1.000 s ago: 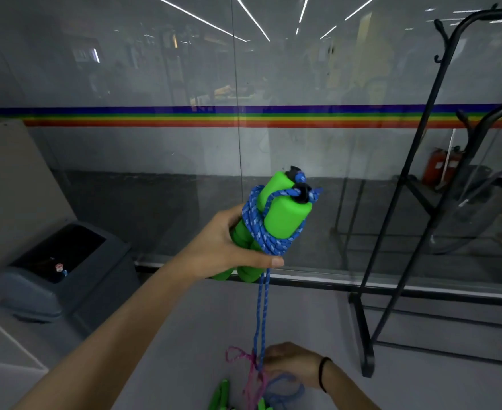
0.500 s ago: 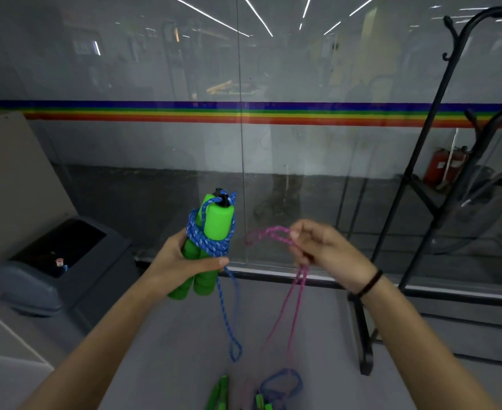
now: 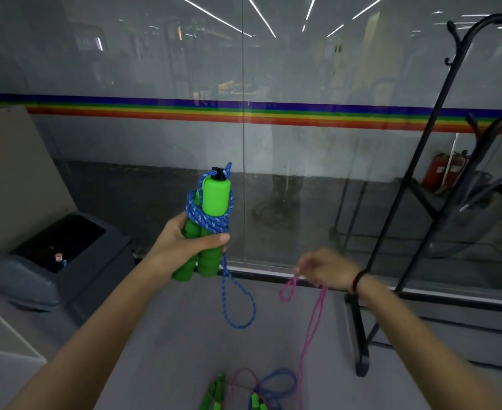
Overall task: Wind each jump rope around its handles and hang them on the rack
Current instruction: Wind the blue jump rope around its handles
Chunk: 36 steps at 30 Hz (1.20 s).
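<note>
Left hand (image 3: 184,244): grips both green handles (image 3: 214,199) upright, thumb pinning the blue rope (image 3: 206,218) coils against unwinding.
Right hand (image 3: 326,269): blurred, pinches the pink rope (image 3: 313,321), likely separating it.
Rack (image 3: 421,184): stands right, near for hanging.

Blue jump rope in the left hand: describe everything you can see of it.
The blue jump rope is a braided cord flecked with white, wound several turns around its two bright green, foam-looking handles. The handles are held together, roughly upright, with a black cap showing on top. The left hand holds their lower half, thumb across the front. One loose loop of cord hangs free below the hand, touching nothing else.
</note>
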Available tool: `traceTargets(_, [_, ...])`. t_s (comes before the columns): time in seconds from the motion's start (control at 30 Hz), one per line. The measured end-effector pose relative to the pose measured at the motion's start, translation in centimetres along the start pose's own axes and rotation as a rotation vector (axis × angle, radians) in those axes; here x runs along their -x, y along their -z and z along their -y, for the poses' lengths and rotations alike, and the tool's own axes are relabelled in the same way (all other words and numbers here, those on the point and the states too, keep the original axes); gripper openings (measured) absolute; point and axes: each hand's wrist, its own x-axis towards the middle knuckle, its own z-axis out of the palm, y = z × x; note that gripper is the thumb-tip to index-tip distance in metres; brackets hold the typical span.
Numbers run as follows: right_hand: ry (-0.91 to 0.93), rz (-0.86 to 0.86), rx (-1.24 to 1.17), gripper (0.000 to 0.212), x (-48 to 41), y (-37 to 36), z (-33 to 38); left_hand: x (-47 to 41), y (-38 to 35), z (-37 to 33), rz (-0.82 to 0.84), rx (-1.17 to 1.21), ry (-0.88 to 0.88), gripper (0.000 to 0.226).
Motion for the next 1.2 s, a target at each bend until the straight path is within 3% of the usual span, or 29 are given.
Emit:
traceTargets(0.1, [-0.013,0.157,-0.001,0.021,-1.5,-4.8,-1.7,-0.2,-0.9,-0.5,0.048,0.029,-0.008,0.036])
traceTargets(0.2, [0.104,0.213,-0.385,0.058,-1.4,-5.7,0.0,-0.4,-1.8,-1.0,0.113,0.012,-0.008,0.041])
traceTargets(0.3, [0.345,0.289,-0.664,0.071,-1.0,-5.5,3.2,-0.6,-2.6,-1.3,0.193,-0.004,0.007,0.048])
traceTargets(0.37, [0.427,0.271,-0.721,0.061,-0.9,-5.3,5.0,-0.7,-3.1,-1.6,0.232,-0.031,0.013,0.048])
traceTargets(0.5, [0.438,0.245,-0.783,0.007,-0.4,-4.8,6.1,-1.1,-2.6,-2.1,0.188,-0.118,0.028,0.046])
traceTargets(0.57, [0.305,0.108,-0.791,0.012,-0.3,-4.4,5.7,-1.4,-1.6,-2.4,0.204,-0.225,0.039,0.035])
traceTargets(0.63, [0.258,-0.102,-0.693,0.022,-0.3,-3.8,4.8,-1.6,-0.8,-2.1,0.236,-0.292,0.052,0.033])
traceTargets(0.73, [0.327,-0.33,-0.197,0.024,0.1,-2.9,3.6,-1.9,-0.6,-1.4,0.191,-0.351,-0.015,0.042])
traceTargets(0.9, [0.182,-0.22,0.347,0.03,2.8,-3.2,5.1,-2.4,-1.5,0.0,0.117,-0.645,-0.178,0.048])
traceTargets(1.07, [0.258,-0.053,0.758,0.026,5.8,-3.3,7.6,-1.5,-4.1,0.3,0.119,-1.102,-0.132,0.044])
traceTargets(1.2, [0.372,0.059,0.888,0.025,5.9,-1.1,9.5,-0.2,-6.0,1.8,0.293,-1.433,-0.193,0.028])
